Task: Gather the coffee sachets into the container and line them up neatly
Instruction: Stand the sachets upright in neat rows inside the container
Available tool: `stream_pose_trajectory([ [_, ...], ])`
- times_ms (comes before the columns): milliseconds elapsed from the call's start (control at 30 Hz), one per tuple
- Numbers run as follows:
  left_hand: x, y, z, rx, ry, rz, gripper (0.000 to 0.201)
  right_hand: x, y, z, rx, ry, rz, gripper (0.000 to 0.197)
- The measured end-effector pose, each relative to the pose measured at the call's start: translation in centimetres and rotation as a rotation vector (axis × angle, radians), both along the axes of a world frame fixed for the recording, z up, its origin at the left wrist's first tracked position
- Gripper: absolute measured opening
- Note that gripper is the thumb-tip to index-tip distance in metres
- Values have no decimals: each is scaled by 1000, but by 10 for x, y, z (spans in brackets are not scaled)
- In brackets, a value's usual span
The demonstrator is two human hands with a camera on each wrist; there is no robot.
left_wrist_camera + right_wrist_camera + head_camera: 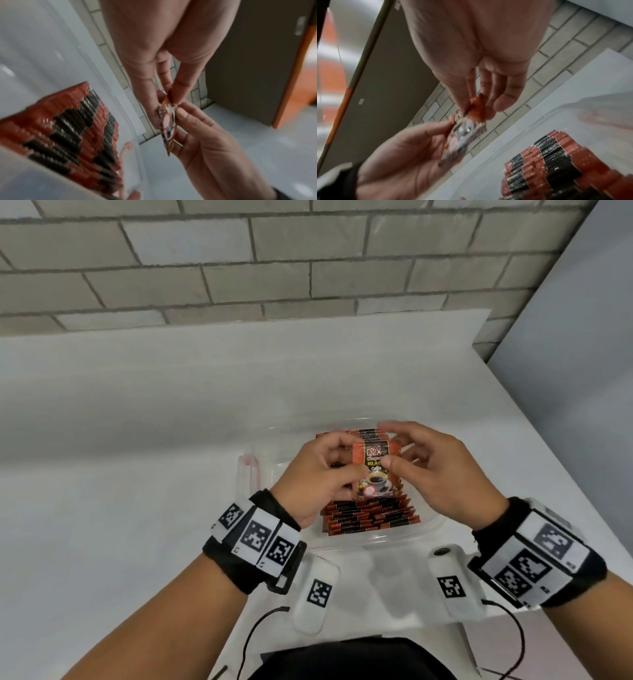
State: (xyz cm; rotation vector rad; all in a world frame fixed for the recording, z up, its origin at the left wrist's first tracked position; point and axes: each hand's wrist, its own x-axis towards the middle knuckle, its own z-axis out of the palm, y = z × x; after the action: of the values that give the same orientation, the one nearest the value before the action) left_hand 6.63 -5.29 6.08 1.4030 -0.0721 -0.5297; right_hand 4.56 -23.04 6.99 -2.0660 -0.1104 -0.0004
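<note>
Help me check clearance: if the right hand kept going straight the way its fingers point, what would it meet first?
Probably the left hand, which grips the same coffee sachet that the right hand pinches; depth is unclear.

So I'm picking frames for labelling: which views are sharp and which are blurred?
Head view: fairly sharp, print on the held sachet partly readable, wall lines bowed. Left wrist view: stacked sachets smeared. Right wrist view: left hand and sachet soft.

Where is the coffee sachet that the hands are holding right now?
In the head view, the sachet is held in the air at centre, pinched between the left hand and right hand, just above the sachet rows in the clear container.
</note>
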Motion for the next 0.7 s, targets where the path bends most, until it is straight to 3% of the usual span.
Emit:
stream_pose_trajectory([
  [133,8,14,-5,0,154,168,6,2,-19,2,-183,115,79,30],
  [233,20,29,-15,94,312,302,13,-5,-31,-4,-338,166,137,18],
  [433,22,31,-29,103,483,250,39,-9,-37,-13,-457,267,304,17],
  [600,23,19,-30,57,568,193,10,-7,-37,-20,-565,234,359,17],
  [700,25,16,-31,49,585,191,7,-7,-35,-17,-647,166,374,18],
])
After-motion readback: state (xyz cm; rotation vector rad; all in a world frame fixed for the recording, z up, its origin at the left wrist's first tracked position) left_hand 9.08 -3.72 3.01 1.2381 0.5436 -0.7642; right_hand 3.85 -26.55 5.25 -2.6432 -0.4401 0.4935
